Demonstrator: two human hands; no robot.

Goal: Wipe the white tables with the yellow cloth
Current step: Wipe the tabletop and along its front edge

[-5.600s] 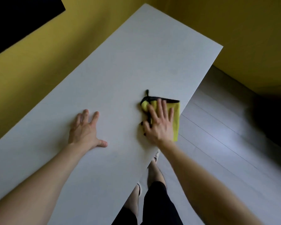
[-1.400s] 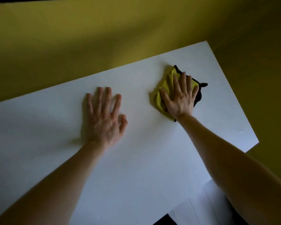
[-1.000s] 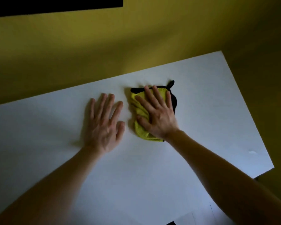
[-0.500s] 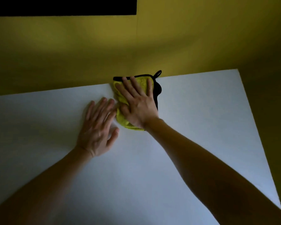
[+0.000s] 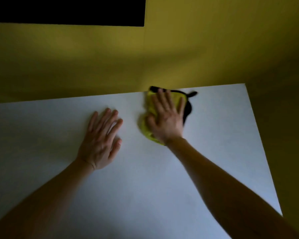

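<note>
right hand [image 5: 166,118] lies flat on the yellow cloth [image 5: 149,130], fingers straight and spread, pressing it onto the white table [image 5: 145,187] rather than grasping it. the cloth sits bunched under the palm right at the table's far edge, against the yellow wall [image 5: 179,57]; its black trim and small hanging loop [image 5: 192,94] poke out on the right side. left hand [image 5: 101,140] is released, flat on the bare tabletop just left of the cloth, not touching it, looks like it's only bracing.

step in hand, my read: wiping the far strip of this table along the wall. next move probably calls for sweeping the cloth sideways along that edge toward the right corner, keeping palm pressure even so the bunched cloth doesn't slip off the back. room is dim, so can't judge which parts are already clean.

dark rectangular panel [image 5: 67,11] on the wall top left. no brands, labels or writing readable anywhere; the cloth shows none either.
</note>
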